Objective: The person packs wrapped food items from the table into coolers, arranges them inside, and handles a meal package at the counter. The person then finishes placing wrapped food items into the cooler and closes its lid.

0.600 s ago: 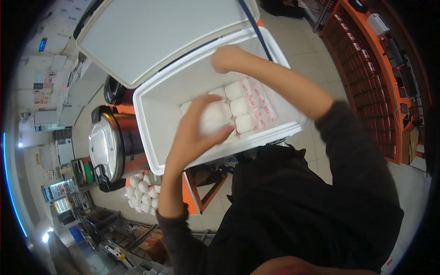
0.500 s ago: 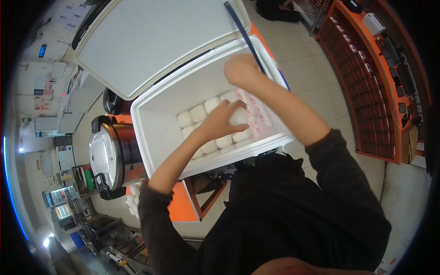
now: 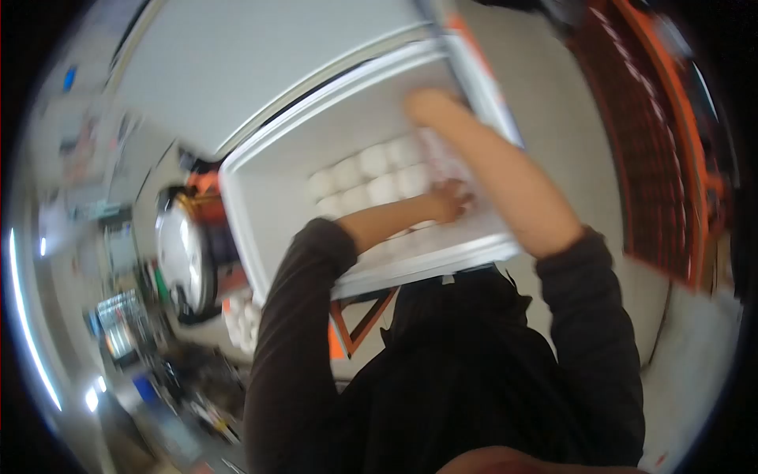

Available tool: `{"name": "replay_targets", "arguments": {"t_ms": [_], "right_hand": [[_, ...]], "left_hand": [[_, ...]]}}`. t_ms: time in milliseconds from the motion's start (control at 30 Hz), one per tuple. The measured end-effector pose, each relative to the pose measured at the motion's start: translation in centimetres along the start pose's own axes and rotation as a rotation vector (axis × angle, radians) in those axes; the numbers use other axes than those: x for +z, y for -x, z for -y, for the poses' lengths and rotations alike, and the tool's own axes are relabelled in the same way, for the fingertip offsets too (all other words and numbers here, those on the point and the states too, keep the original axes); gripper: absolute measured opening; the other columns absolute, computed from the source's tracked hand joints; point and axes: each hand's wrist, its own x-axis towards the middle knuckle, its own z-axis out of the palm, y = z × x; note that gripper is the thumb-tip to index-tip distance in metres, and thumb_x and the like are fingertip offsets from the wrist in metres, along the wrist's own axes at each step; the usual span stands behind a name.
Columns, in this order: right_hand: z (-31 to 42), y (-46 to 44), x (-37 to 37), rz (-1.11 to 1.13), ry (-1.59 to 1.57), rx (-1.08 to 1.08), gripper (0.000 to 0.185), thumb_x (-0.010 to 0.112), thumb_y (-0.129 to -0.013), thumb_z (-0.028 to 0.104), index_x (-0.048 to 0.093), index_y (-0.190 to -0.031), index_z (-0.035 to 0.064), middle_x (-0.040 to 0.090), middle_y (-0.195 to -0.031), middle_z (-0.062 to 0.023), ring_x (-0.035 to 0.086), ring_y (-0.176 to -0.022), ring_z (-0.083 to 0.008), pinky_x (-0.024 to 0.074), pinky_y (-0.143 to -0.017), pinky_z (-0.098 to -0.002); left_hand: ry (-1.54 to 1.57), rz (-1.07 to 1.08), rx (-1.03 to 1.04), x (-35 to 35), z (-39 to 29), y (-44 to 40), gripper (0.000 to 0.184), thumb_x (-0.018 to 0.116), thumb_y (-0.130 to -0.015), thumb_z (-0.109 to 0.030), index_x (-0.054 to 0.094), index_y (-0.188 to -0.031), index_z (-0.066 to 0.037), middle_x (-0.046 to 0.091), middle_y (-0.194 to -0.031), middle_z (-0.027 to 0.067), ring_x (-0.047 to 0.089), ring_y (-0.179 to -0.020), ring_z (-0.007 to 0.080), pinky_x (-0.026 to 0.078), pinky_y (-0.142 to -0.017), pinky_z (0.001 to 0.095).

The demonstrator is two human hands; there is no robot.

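A white cooler box stands with its lid raised. Inside, white rounded packs lie in rows, beside a clear wrapper with red print at the right end. My left hand reaches down onto the wrapper, its fingers on it; blur hides how firmly they grip. My right hand is higher up, near the far inner wall at the right, with its fingers curled and mostly hidden by the wrist and blur.
A steel cooker is left of the cooler box. Below it lie more white packs. An orange shelf unit runs down the right side, past the tiled floor. Dark clothing of another person shows at the top.
My left hand has moved right from the white packs to the printed wrapper. My right hand stays near the far wall. The view has shifted and blurred.
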Motion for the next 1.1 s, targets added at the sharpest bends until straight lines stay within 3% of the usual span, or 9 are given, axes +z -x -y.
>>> {"name": "replay_targets", "arguments": {"t_ms": [100, 167, 233, 400, 500, 633, 700, 833, 1100], "right_hand": [[-3.7, 1.8, 1.7, -0.321, 0.049, -0.236, 0.025, 0.057, -0.078, 0.018, 0.071, -0.093, 0.0034, 0.067, -0.100, -0.0209, 0.064, -0.092, -0.0392, 0.0485, -0.085, -0.0471], [-5.3, -0.5, 1.2, -0.137, 0.290, -0.404, 0.037, 0.059, -0.079, 0.022, 0.063, -0.110, 0.0020, 0.063, -0.110, -0.0221, 0.061, -0.099, -0.0383, 0.0457, -0.090, -0.0446], [-3.2, 3.5, -1.4, -0.108, 0.038, -0.443, 0.037, 0.063, -0.080, 0.026, 0.060, -0.110, 0.0053, 0.064, -0.102, -0.0221, 0.061, -0.095, -0.0384, 0.0477, -0.084, -0.0442], [1.4, 11.1, -5.0, -0.245, -0.164, -0.781, 0.027, 0.055, -0.090, 0.014, 0.058, -0.116, 0.0043, 0.064, -0.106, -0.0134, 0.058, -0.088, -0.0246, 0.0453, -0.081, -0.0350], [9.1, 20.5, -7.5, -0.375, -0.121, -0.633, 0.024, 0.053, -0.092, 0.009, 0.059, -0.114, 0.0019, 0.063, -0.102, -0.0101, 0.054, -0.080, -0.0176, 0.0443, -0.075, -0.0286], [25.6, 30.1, -3.8, -0.504, -0.303, -0.903, 0.020, 0.053, -0.089, 0.001, 0.062, -0.107, 0.0001, 0.066, -0.094, -0.0090, 0.059, -0.073, -0.0177, 0.0461, -0.070, -0.0295], [34.8, 30.8, 1.4, -0.105, -0.430, -1.133, 0.017, 0.058, -0.085, 0.006, 0.065, -0.100, 0.0005, 0.066, -0.093, -0.0116, 0.063, -0.079, -0.0253, 0.0476, -0.072, -0.0326], [54.3, 19.8, 18.0, -0.002, -0.328, -1.416, 0.042, 0.059, -0.084, 0.011, 0.049, -0.124, 0.0020, 0.053, -0.110, -0.0192, 0.053, -0.101, -0.0365, 0.0457, -0.081, -0.0410], [75.3, 8.4, 32.8, -0.308, 0.022, -0.942, 0.080, 0.076, -0.067, 0.027, 0.034, -0.134, 0.0149, 0.039, -0.125, -0.0217, 0.043, -0.113, -0.0416, 0.0420, -0.090, -0.0513]], "left_hand": [[-0.249, 0.016, 0.088, 0.6, 0.9, -1.2, 0.058, 0.033, -0.094, -0.049, 0.021, -0.148, -0.032, 0.008, -0.155, 0.0129, 0.007, -0.140, 0.0446, 0.018, -0.108, 0.0619], [-0.112, 0.053, -0.139, -7.2, -4.7, 6.4, 0.066, 0.039, -0.089, -0.057, 0.024, -0.148, -0.029, 0.007, -0.155, 0.0171, 0.005, -0.141, 0.0430, 0.014, -0.109, 0.0611], [0.052, -0.038, -0.058, -14.0, -9.1, 18.3, 0.060, 0.039, -0.093, -0.050, 0.037, -0.142, -0.015, 0.032, -0.146, 0.0169, 0.032, -0.134, 0.0347, 0.031, -0.108, 0.0460], [0.629, -1.288, 0.293, -8.7, -17.9, 54.0, 0.050, 0.043, -0.095, -0.046, 0.052, -0.121, -0.005, 0.054, -0.103, 0.0113, 0.053, -0.087, 0.0216, 0.041, -0.081, 0.0370], [0.806, -1.724, -0.421, 8.0, -15.9, 65.0, 0.052, 0.044, -0.094, -0.048, 0.053, -0.113, 0.000, 0.052, -0.081, 0.0069, 0.049, -0.070, 0.0136, 0.042, -0.069, 0.0294], [0.582, -1.256, -1.703, 34.6, -6.9, 64.7, 0.044, 0.064, -0.082, -0.019, 0.052, -0.123, -0.005, 0.057, -0.117, 0.0118, 0.055, -0.104, 0.0281, 0.043, -0.092, 0.0379], [0.393, -1.470, -1.339, 43.5, -2.9, 60.3, 0.063, 0.073, -0.070, -0.015, 0.049, -0.128, -0.008, 0.048, -0.129, 0.0171, 0.046, -0.119, 0.0353, 0.039, -0.097, 0.0461], [0.215, -1.278, -1.462, 39.6, 1.7, 54.1, 0.079, 0.077, -0.064, -0.020, 0.044, -0.135, -0.013, 0.038, -0.138, 0.0186, 0.036, -0.126, 0.0388, 0.034, -0.100, 0.0504], [0.288, -1.324, -1.691, 41.3, 4.3, 49.8, 0.061, 0.062, -0.077, -0.012, 0.043, -0.135, -0.013, 0.038, -0.137, 0.0223, 0.038, -0.123, 0.0394, 0.037, -0.092, 0.0506]]}}
